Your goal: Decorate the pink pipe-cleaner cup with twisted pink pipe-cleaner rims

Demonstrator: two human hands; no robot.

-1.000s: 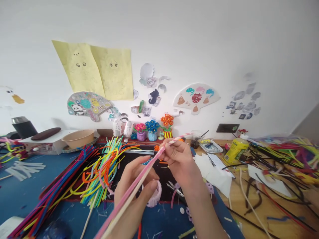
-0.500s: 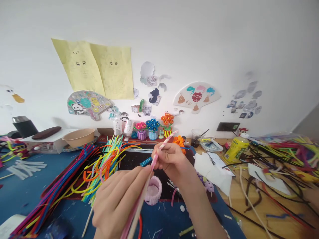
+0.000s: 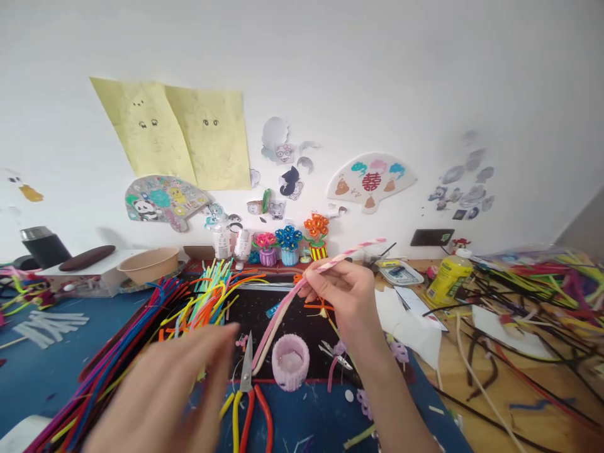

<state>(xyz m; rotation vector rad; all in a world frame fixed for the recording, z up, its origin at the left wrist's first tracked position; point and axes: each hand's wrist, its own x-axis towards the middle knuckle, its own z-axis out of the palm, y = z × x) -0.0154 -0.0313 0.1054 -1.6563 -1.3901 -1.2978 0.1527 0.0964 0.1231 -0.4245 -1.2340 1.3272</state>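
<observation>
My right hand [image 3: 337, 292] pinches a pink and a white pipe cleaner [image 3: 278, 318]. They are twisted into a striped spiral above the fingers, and their tails hang side by side down to the left. My left hand [image 3: 165, 384] is at the lower left, smeared by motion, with its fingers loosely apart and nothing visible in them. Just right of it, scissors [image 3: 246, 377] with red and yellow handles lie on the mat. Beyond the pipe cleaners' lower ends stands a small lilac fuzzy pot [image 3: 291, 365], open at the top.
Bundles of coloured pipe cleaners [image 3: 207, 302] lie at left. Small flower pots [image 3: 289, 248] line the wall. At right are white papers [image 3: 406, 321], a yellow bottle [image 3: 448, 280] and dark strands. A beige bowl [image 3: 148, 263] stands at the back left.
My left hand has let go of the pipe cleaners and moved down and left, uncovering the scissors. My right hand has shifted slightly right, tilting the twisted end rightward.
</observation>
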